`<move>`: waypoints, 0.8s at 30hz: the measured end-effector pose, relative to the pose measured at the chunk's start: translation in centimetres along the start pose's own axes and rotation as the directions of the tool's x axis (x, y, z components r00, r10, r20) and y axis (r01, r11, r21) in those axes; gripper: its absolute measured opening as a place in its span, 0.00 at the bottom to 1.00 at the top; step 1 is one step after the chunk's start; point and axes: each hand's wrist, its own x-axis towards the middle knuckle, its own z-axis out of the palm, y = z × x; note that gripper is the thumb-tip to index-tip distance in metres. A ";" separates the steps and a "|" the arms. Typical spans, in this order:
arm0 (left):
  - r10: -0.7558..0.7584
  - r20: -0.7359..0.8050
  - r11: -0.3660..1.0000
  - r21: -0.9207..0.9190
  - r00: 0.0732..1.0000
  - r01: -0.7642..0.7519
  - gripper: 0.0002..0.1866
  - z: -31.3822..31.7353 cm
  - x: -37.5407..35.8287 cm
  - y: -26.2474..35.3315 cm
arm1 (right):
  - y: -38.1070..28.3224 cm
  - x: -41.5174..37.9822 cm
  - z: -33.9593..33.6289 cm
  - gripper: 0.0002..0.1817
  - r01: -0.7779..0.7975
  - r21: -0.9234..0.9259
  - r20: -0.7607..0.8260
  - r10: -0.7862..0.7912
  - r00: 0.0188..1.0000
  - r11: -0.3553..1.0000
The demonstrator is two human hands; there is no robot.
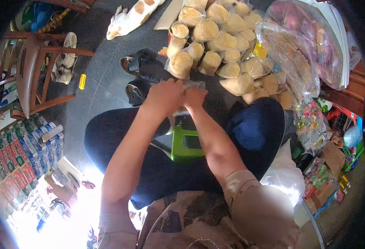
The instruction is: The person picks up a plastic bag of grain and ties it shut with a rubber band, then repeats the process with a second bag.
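Note:
My left hand [164,96] is closed, back upward, in front of my knees. Right beside it, my right hand [195,96] is closed too. Clear plastic [194,84] shows between and just beyond the fingers, and it looks like a bag gripped by both hands. My hands and wrists cover most of it, so its contents are hidden. Just past my hands stand several clear bags of yellowish grain-like stuff [181,63], filled and grouped on the floor. Below my forearms, between my legs, is a green plastic stool [178,143].
Dark shoes [139,93] lie ahead of my left knee. A white and tan animal [134,18] lies on the tiles. To the left are a wooden chair [29,76] and stacked small boxes [20,155]. Large bags of reddish-purple items [311,37] stand at the right.

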 end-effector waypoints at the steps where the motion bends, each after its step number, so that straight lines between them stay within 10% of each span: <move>1: 0.002 0.007 1.000 0.006 1.000 -0.002 0.16 -0.1 0.0 -0.1 | -0.3 0.2 -0.3 0.13 -0.028 0.020 0.085 0.026 0.996 0.999; 13: 0.012 -0.061 1.000 0.029 0.998 -0.010 0.17 -0.1 -0.2 0.0 | -0.4 0.5 3.0 0.11 0.038 0.000 -0.061 -0.038 0.997 0.999; 20: 0.033 0.010 0.998 0.044 0.999 -0.034 0.21 -0.7 0.6 1.9 | 1.9 -0.4 1.8 0.20 0.064 0.358 0.182 -0.137 0.974 0.931; 24: 0.134 -0.055 0.991 0.032 0.989 -0.132 0.23 1.3 1.1 1.4 | 1.3 -1.1 -0.3 0.21 -0.008 0.178 0.225 -0.033 0.974 0.984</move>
